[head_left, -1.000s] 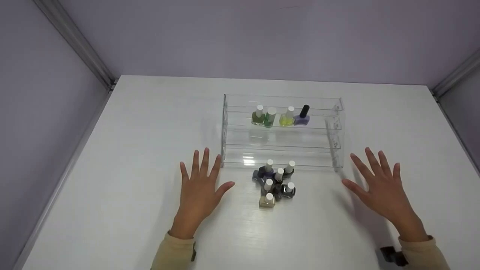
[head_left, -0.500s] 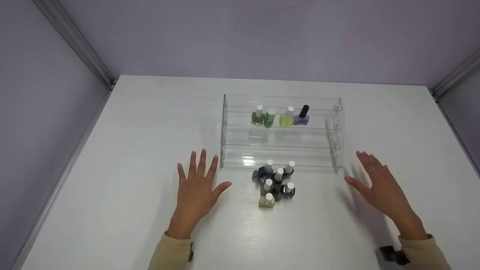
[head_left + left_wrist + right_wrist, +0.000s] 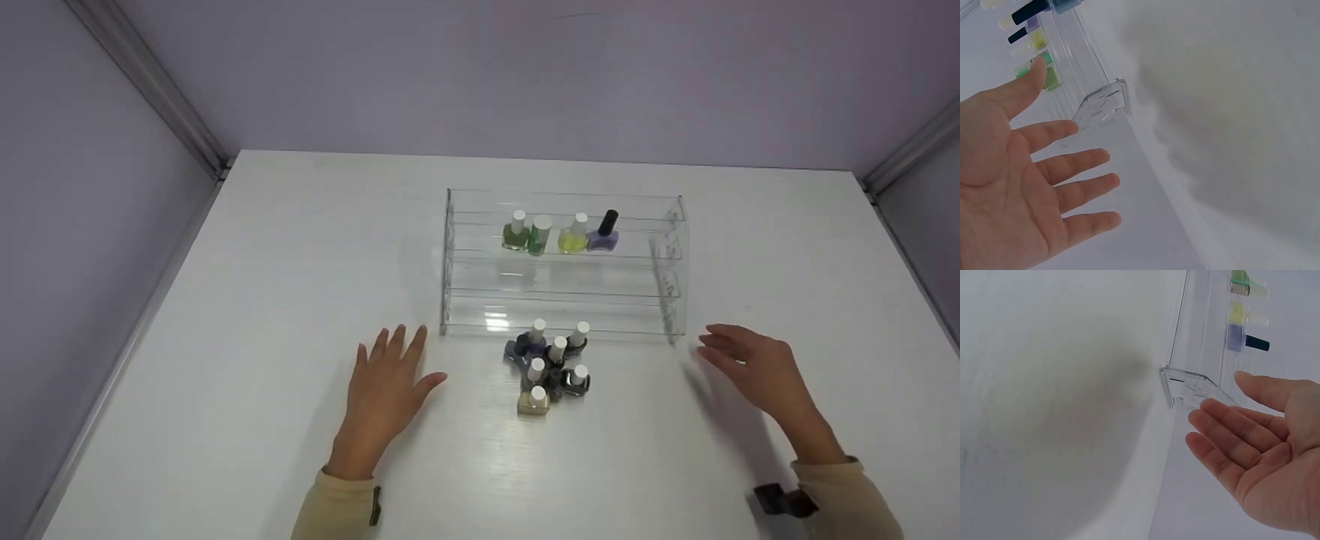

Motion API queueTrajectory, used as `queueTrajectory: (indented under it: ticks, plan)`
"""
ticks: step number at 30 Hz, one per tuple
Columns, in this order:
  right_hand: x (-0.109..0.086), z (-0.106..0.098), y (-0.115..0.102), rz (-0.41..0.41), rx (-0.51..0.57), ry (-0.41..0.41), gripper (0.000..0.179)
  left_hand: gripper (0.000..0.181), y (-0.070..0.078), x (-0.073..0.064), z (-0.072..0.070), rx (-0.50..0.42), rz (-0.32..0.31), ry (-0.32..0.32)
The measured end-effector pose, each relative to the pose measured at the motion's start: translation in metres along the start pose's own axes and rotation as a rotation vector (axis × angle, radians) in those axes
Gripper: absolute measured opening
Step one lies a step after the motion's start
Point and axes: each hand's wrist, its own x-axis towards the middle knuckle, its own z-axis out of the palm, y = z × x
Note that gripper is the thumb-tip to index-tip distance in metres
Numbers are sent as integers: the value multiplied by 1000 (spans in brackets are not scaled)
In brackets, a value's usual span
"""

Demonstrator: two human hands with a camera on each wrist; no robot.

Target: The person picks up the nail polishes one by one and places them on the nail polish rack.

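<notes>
My left hand (image 3: 381, 399) is held over the table left of a cluster of nail polish bottles, its fingers spread and holding nothing. On the other side, my right hand (image 3: 761, 375) hovers with loosely bent fingers and nothing in them; its palm shows in the right wrist view. Between the hands stand several nail polish bottles, most with white caps, among them a beige bottle (image 3: 533, 405) at the front and a dark bottle (image 3: 576, 384). Behind them is a clear tiered rack (image 3: 562, 294), nearest to both hands' fingertips.
On an upper tier of the rack are an olive green bottle (image 3: 516, 238), a green bottle (image 3: 538, 238), a yellow bottle (image 3: 572, 241) and a black-capped purple bottle (image 3: 603, 241). Pale walls (image 3: 480, 82) close off the white table (image 3: 300, 247) behind and at the sides.
My right hand's spread fingers have come together and bent. The left hand has drawn slightly back toward me and left, fingers still spread. Bottles and rack have not moved.
</notes>
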Motion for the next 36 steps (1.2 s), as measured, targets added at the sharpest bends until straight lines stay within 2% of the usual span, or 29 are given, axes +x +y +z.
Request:
queueTrajectory:
  ticks: [9, 16, 21, 26, 36]
  plan:
    - [12, -1, 4, 86, 105, -29, 36, 58, -1, -2, -1, -26, -22, -27]
    - [25, -2, 4, 208, 337, -119, 38, 56, -2, -3, 0, -51, -13, -16]
    - [34, -1, 3, 288, 437, -151, 39, 55, -3, -4, 3, -61, -2, 4]
    - [39, 1, 4, 341, 504, -136, 39, 56, -3, -4, 3, -72, -12, 1]
    - [42, 5, 6, 363, 561, -103, 39, 56, -3, -3, 4, -90, -26, -14]
